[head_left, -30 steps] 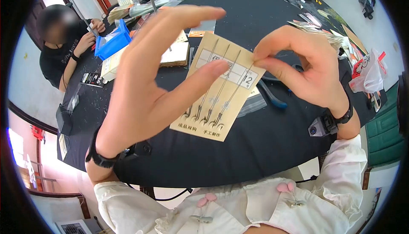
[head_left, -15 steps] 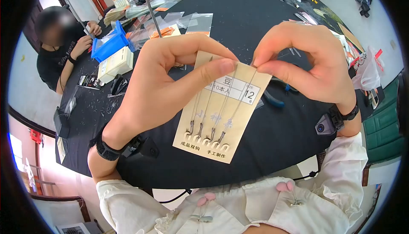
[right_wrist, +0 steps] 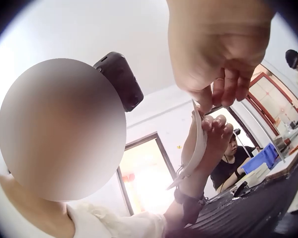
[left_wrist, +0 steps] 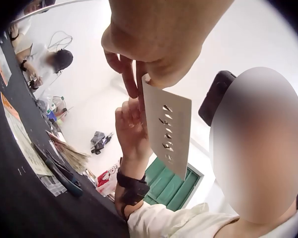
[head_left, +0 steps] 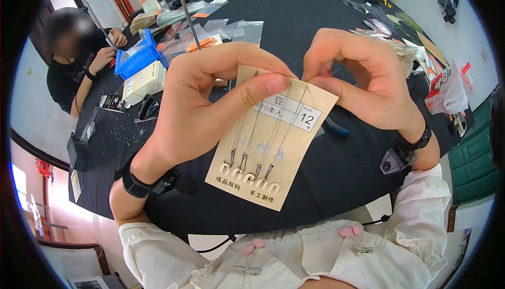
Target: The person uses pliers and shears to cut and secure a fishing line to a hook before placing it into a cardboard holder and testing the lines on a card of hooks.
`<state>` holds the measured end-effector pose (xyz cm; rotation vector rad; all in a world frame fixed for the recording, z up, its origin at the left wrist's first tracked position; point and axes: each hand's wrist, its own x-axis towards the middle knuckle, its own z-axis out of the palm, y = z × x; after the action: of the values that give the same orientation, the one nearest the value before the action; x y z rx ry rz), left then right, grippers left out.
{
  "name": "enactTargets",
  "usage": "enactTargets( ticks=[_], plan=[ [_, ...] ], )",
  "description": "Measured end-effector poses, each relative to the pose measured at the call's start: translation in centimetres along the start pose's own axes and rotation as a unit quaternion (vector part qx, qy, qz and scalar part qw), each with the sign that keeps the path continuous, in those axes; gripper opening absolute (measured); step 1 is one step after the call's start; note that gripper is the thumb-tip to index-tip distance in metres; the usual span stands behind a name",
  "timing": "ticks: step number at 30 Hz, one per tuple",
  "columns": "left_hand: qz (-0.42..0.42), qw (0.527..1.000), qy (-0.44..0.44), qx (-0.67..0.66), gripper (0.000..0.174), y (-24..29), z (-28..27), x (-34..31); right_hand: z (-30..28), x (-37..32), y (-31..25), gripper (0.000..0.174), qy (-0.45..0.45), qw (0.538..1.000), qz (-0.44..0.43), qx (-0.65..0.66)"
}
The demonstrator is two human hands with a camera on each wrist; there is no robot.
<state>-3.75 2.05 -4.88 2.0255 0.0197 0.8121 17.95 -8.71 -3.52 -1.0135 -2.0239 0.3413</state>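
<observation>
Hook card [head_left: 268, 141] held above a dark-covered counter [head_left: 329, 183], its long axis slanting from one o'clock down to seven in the head view. The left hand [head_left: 197, 105] grips its upper left part, thumb across the printed face. The right hand [head_left: 376, 89] pinches at the top edge, fingers closed, any line between them too fine to make out. That pinch sits just beside the left fingertips, at their three o'clock; from it the card drops toward seven, hooks [head_left: 245, 162] at the far end. The head view alone gives the print clearly; the left wrist view shows a row of slots [left_wrist: 167, 144], the right wrist view a bowed card seen nearly edge-on.
</observation>
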Motion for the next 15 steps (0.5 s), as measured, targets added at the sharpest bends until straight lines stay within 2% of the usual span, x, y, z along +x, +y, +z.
enactTargets(
  ticks=[5, 8, 9, 11, 12, 14, 15],
  plan=[
    [0.029, 0.999, 0.018, 0.030, 0.013, -0.3, 0.2, 0.0, 1.3, -0.2, 0.5, 0.012, 0.017, 0.995, 0.005, 0.098],
    [-0.006, 0.999, 0.047, -0.003, 0.015, -0.8, 0.5, 0.0, 2.0, -0.4, 1.2, 0.012, 0.061, 0.988, 0.035, 0.139],
    [0.002, 0.996, 0.090, 0.005, 0.017, -1.1, 0.6, 0.2, 2.2, -0.5, 1.6, 0.012, 0.059, 0.988, 0.036, 0.141],
    [0.023, 0.987, 0.153, 0.047, 0.020, -1.7, -0.1, 0.5, 2.6, -0.4, 2.2, 0.021, 0.096, 0.953, 0.090, 0.274],
    [0.023, 0.987, 0.154, 0.049, 0.020, -1.8, -0.3, 0.6, 2.6, -0.5, 2.2, 0.021, 0.094, 0.953, 0.088, 0.275],
    [0.029, 0.977, 0.213, -0.006, 0.022, -1.9, -0.7, 0.8, 2.2, -0.9, 1.9, 0.031, 0.039, 0.931, 0.165, 0.325],
    [0.035, 0.975, 0.218, 0.032, 0.023, -1.9, -1.0, 0.8, 2.7, -0.8, 2.1, 0.037, 0.020, 0.942, 0.141, 0.302]
  ],
)
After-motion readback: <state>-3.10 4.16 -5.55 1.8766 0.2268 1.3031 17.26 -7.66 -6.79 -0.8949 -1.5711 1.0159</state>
